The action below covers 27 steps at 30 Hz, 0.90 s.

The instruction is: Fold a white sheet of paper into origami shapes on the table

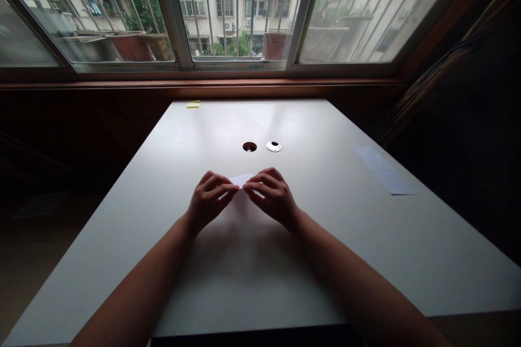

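Note:
A small piece of white paper [241,179] is held up over the white table [244,293], mostly hidden by the fingers. My left hand [209,198] pinches its near edge from the left. My right hand [273,195] pinches the same edge from the right, with the fingertips of both hands nearly meeting in the middle. The paper's lower part and how it is folded, if at all, cannot be made out. Both hands cast soft shadows on the tabletop beneath them.
Beyond the hands are a round cable hole [249,147] and a silver grommet cover [273,146]. A sheet of paper [385,169] lies at the right edge. Yellow sticky notes [193,104] sit at the far left edge, below a barred window [240,11].

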Available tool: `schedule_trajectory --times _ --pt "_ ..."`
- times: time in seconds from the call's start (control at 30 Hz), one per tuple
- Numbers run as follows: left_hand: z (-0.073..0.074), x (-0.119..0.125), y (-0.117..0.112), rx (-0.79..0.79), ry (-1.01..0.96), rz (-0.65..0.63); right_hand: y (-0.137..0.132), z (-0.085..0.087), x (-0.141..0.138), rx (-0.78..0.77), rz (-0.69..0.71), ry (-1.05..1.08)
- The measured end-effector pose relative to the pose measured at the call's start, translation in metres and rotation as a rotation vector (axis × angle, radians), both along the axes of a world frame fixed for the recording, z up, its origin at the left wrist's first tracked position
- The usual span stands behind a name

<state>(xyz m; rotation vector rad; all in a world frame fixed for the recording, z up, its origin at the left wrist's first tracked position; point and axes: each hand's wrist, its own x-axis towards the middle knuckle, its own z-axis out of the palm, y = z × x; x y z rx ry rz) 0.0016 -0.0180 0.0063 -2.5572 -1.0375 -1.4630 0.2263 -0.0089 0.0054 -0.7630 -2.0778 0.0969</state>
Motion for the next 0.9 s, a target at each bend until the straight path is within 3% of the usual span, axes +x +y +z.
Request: schedule_trajectory --times 0.47,0.9 --pt "0.000 -0.002 -0.003 0.047 0.059 0.016 -0.006 0.008 -0.001 0.073 0.004 -0.144" --pt "0.005 -0.012 0.004 0.110 -0.024 0.126 0.013 0.004 0.027 0.047 -0.074 -0.069"
